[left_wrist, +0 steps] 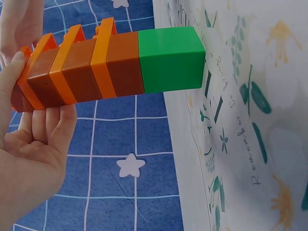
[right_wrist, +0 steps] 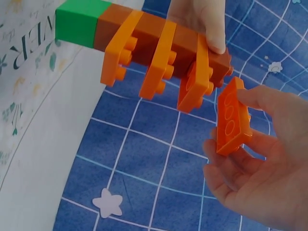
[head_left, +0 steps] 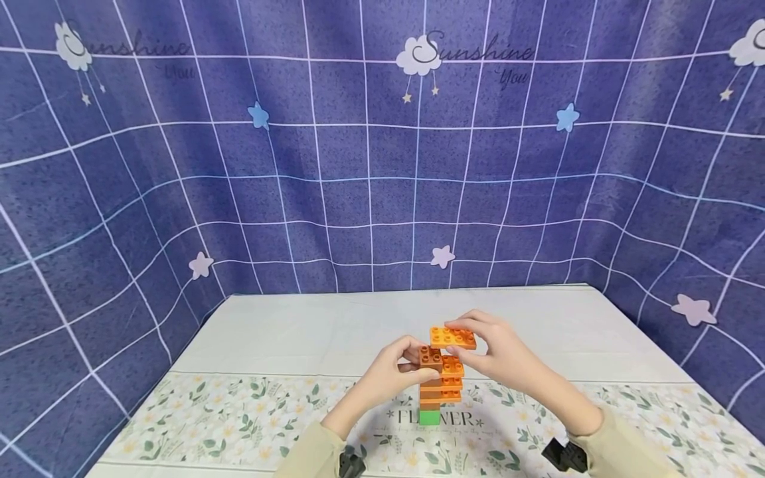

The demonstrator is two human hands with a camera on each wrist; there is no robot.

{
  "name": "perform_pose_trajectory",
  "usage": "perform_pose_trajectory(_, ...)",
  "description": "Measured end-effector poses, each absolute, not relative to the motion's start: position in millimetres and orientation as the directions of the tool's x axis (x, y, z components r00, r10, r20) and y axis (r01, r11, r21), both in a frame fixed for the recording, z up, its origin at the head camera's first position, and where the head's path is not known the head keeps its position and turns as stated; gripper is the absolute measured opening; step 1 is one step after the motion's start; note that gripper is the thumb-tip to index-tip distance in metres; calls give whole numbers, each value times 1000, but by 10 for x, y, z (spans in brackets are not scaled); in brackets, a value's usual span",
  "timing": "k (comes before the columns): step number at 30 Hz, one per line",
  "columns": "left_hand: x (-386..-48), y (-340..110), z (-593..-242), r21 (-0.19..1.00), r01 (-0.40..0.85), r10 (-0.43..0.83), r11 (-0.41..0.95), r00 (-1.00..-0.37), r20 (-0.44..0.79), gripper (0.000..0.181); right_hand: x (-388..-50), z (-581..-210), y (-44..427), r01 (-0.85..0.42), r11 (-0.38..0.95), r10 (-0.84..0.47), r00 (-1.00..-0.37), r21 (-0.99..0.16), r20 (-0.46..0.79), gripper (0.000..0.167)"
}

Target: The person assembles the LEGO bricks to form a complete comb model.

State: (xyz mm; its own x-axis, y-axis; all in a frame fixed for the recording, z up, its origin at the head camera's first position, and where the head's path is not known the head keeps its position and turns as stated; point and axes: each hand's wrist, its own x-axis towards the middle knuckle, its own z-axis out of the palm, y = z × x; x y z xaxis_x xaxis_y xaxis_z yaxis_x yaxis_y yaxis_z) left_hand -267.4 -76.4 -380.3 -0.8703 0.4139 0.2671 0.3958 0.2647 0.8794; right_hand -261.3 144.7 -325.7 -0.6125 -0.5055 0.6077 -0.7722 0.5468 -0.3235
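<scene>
A tower of building bricks (head_left: 430, 393) stands upright on the table, with a green brick (left_wrist: 171, 60) at its base. Above it, brown bricks (right_wrist: 147, 26) alternate with thin orange plates (right_wrist: 158, 60) that jut out to the right. The left hand (head_left: 385, 378) grips the tower near its top, thumb on the near side and fingers behind. Between thumb and fingers, the right hand (head_left: 505, 348) pinches another orange plate (right_wrist: 232, 118) by its right end. This plate is just above the top brown brick (head_left: 430, 357), its hollow underside facing the tower; a narrow gap shows in the right wrist view.
A white table (head_left: 287, 332) carries a flower-printed cloth strip (head_left: 239, 415) under the tower. Blue curtains (head_left: 335, 153) with a grid and stars surround the table at the back and both sides. A dark wrist device (head_left: 564, 455) sits on the right sleeve.
</scene>
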Motion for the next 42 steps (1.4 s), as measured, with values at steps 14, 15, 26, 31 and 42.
perform_pose_trajectory(14,-2660,-735,-3807,896,377,425,236,-869,253,30,-2535,-3297,1381,-782,516,-544,-614,-349,572,32)
perform_pose_trajectory(15,-2656,-734,-3803,897,374,425,235,-870,252,30,-2529,-3297,1378,-781,516,-546,-616,-351,568,32)
perform_pose_trajectory(26,-2651,-727,-3784,905,356,426,234,-874,234,27,-2538,-3290,1391,-790,466,-596,-613,-398,519,33)
perform_pose_trajectory(31,-2559,-731,-3665,902,366,430,231,-870,242,26,-2564,-3255,1398,-774,471,-623,-632,-424,462,36)
perform_pose_trajectory(42,-2677,-760,-3812,903,361,415,233,-877,243,29,-2678,-3205,1395,-772,444,-671,-623,-455,403,32)
